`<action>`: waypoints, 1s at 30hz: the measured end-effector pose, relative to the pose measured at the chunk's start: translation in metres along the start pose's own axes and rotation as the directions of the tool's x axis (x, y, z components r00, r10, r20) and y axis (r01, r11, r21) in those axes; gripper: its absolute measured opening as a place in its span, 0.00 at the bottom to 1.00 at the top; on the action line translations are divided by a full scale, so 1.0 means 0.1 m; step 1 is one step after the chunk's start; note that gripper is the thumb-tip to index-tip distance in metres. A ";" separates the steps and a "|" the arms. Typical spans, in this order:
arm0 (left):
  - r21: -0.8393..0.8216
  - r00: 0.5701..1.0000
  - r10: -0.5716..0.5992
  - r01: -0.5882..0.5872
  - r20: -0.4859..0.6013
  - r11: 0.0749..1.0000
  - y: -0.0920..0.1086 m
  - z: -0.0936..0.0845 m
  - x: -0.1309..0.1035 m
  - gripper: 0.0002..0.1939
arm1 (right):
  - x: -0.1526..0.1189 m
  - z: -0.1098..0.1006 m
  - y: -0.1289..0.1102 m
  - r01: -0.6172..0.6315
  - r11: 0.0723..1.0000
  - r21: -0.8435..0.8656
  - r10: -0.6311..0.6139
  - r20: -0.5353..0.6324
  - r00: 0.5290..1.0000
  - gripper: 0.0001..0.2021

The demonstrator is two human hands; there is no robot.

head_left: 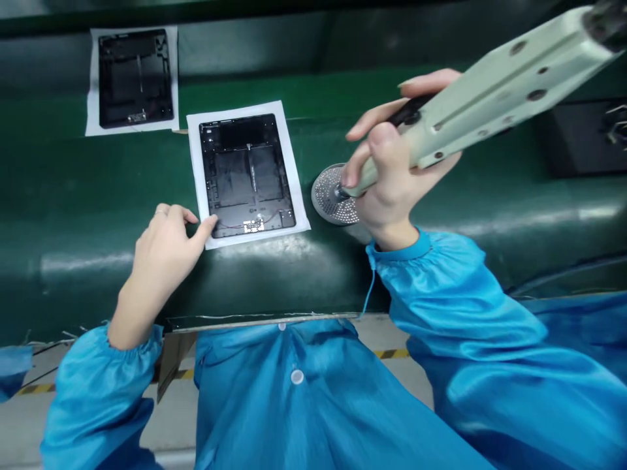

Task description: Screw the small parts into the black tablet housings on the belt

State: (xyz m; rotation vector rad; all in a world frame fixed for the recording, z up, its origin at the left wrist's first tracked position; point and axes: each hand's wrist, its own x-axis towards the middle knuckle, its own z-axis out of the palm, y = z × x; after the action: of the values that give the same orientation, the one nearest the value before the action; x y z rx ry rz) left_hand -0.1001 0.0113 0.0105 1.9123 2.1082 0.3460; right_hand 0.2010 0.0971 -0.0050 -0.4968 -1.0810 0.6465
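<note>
A black device housing (245,176) lies on a white sheet (198,163) on the green work surface. My left hand (169,245) rests at its lower left corner, thumb on the edge and the fingers apart from the thumb, holding nothing. In my right hand (392,156) is a pale green electric screwdriver (499,85), tilted, with its tip down over a round perforated screw tray (327,194). My right fingers wrap round the lower part of the tool. The tip's exact contact with the tray cannot be made out.
Another black housing (134,81) lies on its own white sheet (93,85) at the back left. A dark box or tray (573,140) with small metal parts stands at the far right. The green table's front edge (264,320) runs close to my body.
</note>
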 end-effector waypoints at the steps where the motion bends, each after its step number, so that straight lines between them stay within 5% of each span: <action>1: -0.005 1.000 0.018 -0.018 0.004 1.000 0.01 0.03 -0.04 0.27 | 0.02 -0.07 0.01 0.009 0.999 0.032 -0.008 -0.011 1.000 0.17; 7: -0.104 0.996 0.078 -0.081 -0.033 0.991 0.08 0.14 -0.02 0.13 | 0.00 -0.23 -0.02 0.023 0.992 -0.121 -0.028 -0.042 0.999 0.10; 10: -0.285 0.999 0.030 -0.040 -0.040 0.958 0.01 0.15 0.05 0.10 | -0.01 -0.23 -0.06 0.066 0.990 -0.127 -0.063 0.031 0.998 0.10; 14: -0.660 0.994 -0.063 -0.015 -0.094 0.751 -0.14 0.26 0.25 0.11 | -0.01 -0.26 -0.08 0.086 0.989 -0.118 -0.080 0.059 0.995 0.14; 18: -0.777 0.990 0.003 -0.114 -0.143 0.619 -0.14 0.38 0.81 0.16 | -0.03 -0.30 -0.12 0.012 0.994 -0.111 -0.006 0.053 0.999 0.15; 25: -0.543 0.971 -0.029 -0.109 -0.239 0.832 0.21 0.41 2.18 0.14 | -0.03 -0.29 -0.19 -0.093 0.987 -0.129 0.096 0.022 0.995 0.16; 30: -0.264 0.945 0.053 -0.143 -0.322 0.954 0.06 0.30 2.37 0.18 | -0.02 -0.26 -0.25 -0.159 0.978 -0.132 0.157 -0.023 0.987 0.17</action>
State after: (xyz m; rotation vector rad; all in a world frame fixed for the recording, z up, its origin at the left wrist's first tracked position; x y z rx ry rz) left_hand -0.1047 0.2475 -0.0250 1.8916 2.0072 0.9776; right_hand 0.2299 0.0765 -0.0001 -0.7071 -1.0842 0.7124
